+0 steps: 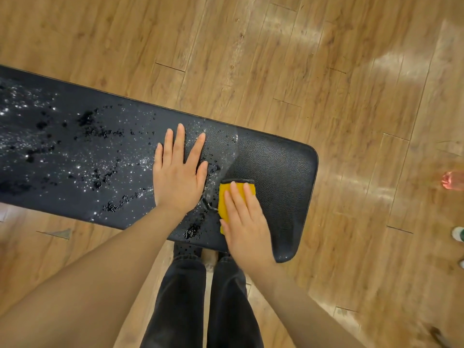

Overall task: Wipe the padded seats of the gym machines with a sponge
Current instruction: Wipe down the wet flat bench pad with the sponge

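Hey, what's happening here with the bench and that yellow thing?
A person is wiping a black padded bench with a yellow sponge. The right hand presses the sponge flat on the pad near its rounded end, fingers straight on top of it. The left hand lies flat on the pad just beside it. The end by the sponge looks free of droplets, while water droplets cover the rest of the pad to the left, so most of it looks not yet wiped.
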Available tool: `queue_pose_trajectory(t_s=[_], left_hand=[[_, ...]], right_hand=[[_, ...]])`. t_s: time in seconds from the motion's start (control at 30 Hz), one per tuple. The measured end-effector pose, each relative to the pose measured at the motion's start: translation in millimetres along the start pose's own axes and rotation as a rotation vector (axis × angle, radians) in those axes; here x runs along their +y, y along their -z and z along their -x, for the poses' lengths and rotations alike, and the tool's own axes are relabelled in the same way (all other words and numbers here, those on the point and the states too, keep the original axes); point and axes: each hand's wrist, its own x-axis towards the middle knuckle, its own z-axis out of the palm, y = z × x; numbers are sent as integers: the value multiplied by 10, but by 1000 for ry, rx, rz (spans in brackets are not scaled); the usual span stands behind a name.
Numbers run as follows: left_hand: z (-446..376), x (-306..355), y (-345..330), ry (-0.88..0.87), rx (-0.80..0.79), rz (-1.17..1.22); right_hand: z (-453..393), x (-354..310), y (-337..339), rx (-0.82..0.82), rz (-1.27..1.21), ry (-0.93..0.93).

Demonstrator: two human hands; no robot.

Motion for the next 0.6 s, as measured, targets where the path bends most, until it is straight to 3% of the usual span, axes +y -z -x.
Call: queue_pose_trajectory(t_s=[0.07, 0.17, 0.27, 0.43, 0.6], left_hand=[[1, 3, 2, -5, 4, 4], [-4, -3, 19, -11, 4, 8], [-4, 1, 33, -16, -9, 8], [-12, -29, 84, -30, -58, 36], [-6, -85, 89, -72, -61, 59]], right_hand=[[-67, 249, 9, 15, -1, -46], [-253, 792, 110, 95, -29, -282], [-320, 1036, 120, 186, -159, -346], [-116, 316, 17, 206, -250, -501], [360, -567, -222, 122, -137, -396]])
